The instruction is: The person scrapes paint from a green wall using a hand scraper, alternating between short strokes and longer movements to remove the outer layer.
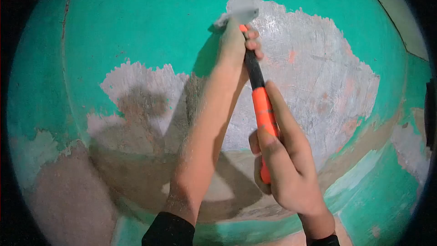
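A long-handled scraper (258,75) with a black shaft, orange grip and grey metal blade slants up across a green painted wall (150,23). My left hand (234,43) is closed around the shaft just below the blade, its fingers wrapped over the right side. Lower down, my right hand (287,164) grips the orange handle, with the index finger stretched along it. The blade lies at the upper left edge of a large bare grey patch (314,64), where green paint meets stripped surface. Some grey-white material bunches at the blade's left end, slightly blurred.
A second bare patch (145,82) spreads to the left, partly under the shadow of my arms. Along the bottom runs a curved brownish band (136,173). A crack (66,18) runs down the wall's left side. More peeled paint shows at the far right.
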### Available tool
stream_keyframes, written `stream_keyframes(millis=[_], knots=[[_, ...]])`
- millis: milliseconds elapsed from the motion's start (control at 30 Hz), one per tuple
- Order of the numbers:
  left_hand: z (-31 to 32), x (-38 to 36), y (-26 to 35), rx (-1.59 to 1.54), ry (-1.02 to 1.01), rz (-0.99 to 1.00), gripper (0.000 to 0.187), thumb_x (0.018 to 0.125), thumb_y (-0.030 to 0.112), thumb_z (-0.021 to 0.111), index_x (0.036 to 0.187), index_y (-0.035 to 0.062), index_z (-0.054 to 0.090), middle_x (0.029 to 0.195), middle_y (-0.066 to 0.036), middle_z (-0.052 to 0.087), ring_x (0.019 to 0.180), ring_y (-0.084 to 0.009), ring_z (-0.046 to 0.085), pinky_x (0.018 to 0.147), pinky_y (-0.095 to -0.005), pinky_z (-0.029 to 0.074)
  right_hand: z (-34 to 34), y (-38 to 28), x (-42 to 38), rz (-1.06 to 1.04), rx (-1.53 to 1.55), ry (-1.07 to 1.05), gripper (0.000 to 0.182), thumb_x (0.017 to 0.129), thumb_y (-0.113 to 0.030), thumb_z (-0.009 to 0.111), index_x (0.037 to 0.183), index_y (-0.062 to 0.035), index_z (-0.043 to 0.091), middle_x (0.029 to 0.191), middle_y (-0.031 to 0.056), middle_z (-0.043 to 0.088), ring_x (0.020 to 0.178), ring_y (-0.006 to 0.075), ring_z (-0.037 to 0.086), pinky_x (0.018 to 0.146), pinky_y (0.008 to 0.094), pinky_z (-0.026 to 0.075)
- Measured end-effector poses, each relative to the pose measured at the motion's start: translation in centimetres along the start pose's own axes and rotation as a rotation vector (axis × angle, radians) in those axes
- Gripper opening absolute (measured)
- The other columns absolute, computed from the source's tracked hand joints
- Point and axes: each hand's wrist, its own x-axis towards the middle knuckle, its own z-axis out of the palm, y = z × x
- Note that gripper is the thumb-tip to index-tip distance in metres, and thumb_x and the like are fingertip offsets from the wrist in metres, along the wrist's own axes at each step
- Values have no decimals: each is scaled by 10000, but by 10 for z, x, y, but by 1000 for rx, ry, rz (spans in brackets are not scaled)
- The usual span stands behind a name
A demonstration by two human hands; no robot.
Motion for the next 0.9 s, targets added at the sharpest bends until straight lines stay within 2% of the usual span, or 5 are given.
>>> stream_keyframes(millis=[67, 233, 367, 500, 900], knots=[[5, 15, 10, -38, -34, 3, 213, 958, 263, 381, 785, 157, 447, 624, 88, 410, 438, -5, 355, 413, -190, 327, 2, 1, 6, -25, 13, 20, 581, 927, -143, 410, 1453, 15, 219, 802, 40, 495, 507, 38, 396, 454, 175, 329], [-5, -3, -4, 0, 36, -87, 290, 958, 386, 342, 870, 120, 417, 630, 38, 429, 465, -51, 381, 451, -243, 374, -1, -24, -12, 246, 156, -15, 584, 924, -138, 415, 1454, 9, 220, 807, 43, 493, 531, 40, 405, 473, 174, 342], [-5, 22, 7, -102, -69, -39, 360, 968, 455, 321, 863, 126, 420, 632, 40, 431, 468, -61, 388, 453, -255, 378, 2, -23, 2, 175, 114, 8, 581, 922, -129, 415, 1455, 0, 224, 805, 43, 491, 522, 37, 402, 458, 178, 338], [-8, 1, 2, -26, 34, -43, 353, 973, 441, 323, 853, 125, 426, 638, 33, 433, 469, -60, 389, 436, -246, 371, 8, -24, -7, 235, 136, 18, 575, 928, -130, 412, 1456, -5, 222, 798, 34, 488, 511, 36, 403, 440, 178, 337], [-8, 16, 14, 16, -37, -87, 366, 965, 442, 316, 854, 113, 432, 612, 31, 427, 455, -67, 390, 437, -267, 398, 30, -18, -3, 85, 56, 89, 606, 895, -130, 420, 1448, 23, 227, 786, 34, 476, 501, 38, 371, 444, 178, 311]])
